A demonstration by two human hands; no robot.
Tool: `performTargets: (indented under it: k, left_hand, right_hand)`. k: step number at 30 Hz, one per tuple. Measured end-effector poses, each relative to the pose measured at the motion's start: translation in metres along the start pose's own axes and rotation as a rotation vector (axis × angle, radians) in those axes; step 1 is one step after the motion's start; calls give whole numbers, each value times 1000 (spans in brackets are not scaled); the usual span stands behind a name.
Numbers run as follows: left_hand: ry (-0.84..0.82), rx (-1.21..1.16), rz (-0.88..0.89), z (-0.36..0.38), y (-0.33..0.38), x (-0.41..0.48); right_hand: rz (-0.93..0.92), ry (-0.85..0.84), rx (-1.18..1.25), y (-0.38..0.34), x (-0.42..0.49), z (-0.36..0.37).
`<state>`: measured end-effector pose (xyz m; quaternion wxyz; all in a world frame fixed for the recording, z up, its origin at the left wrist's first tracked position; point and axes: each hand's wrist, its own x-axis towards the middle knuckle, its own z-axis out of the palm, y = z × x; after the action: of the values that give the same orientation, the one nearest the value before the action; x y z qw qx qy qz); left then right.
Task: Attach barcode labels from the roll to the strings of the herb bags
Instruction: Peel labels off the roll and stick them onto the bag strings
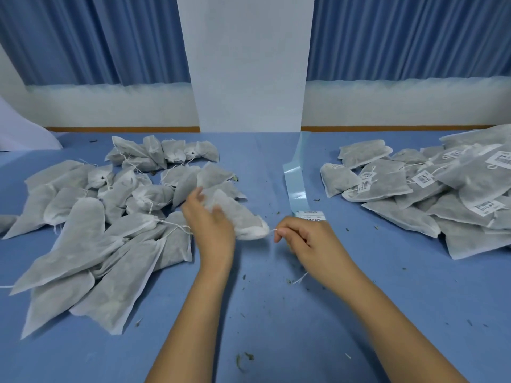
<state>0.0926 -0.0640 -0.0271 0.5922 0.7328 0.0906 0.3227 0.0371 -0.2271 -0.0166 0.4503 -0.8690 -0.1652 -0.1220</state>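
Currently L hand [208, 225] grips one herb bag [240, 217] at centre of bench [276, 313]. Thumb is on top and the other fingers [197, 192] are curled round its far side. Bag's gathered white end points right. R hand [301, 239], just beside that end, pinches the bag's string [272, 230] btw thumb and forefinger, remaining fingers curled into palm. Only a short run of string shows btw bag end and pinch.

Label strip [295, 186], pale blue backing, lies on bench beyond R hand and runs away toward the wall. One printed barcode label [312, 216] sits at its near end, partly hidden by R knuckles.

Unlabelled bags [96, 217] are heaped on left side of bench. Whether the nearest ones touch the held bag cannot be told. Labelled bags [442, 189] are stacked at right, white barcode tags visible on several, well apart from both hands.

Loose thread scrap [300, 278] lies by R wrist. Herb crumbs [244, 357] are scattered over bench. Blue curtains [96, 37] hang behind.
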Motion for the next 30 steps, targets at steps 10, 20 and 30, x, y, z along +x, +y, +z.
performTargets:
  k: [10, 20, 30]
  left_hand:
    - [-729, -135, 292, 6, 9, -33]
    - [-795, -204, 33, -9, 17, -23]
    - [-653, -339, 137, -8, 22, -29]
  right_hand:
    - [-94, 118, -118, 6, 0, -9]
    - [8, 645, -150, 15, 1, -30]
    - [-211, 408, -437, 6, -1, -10]
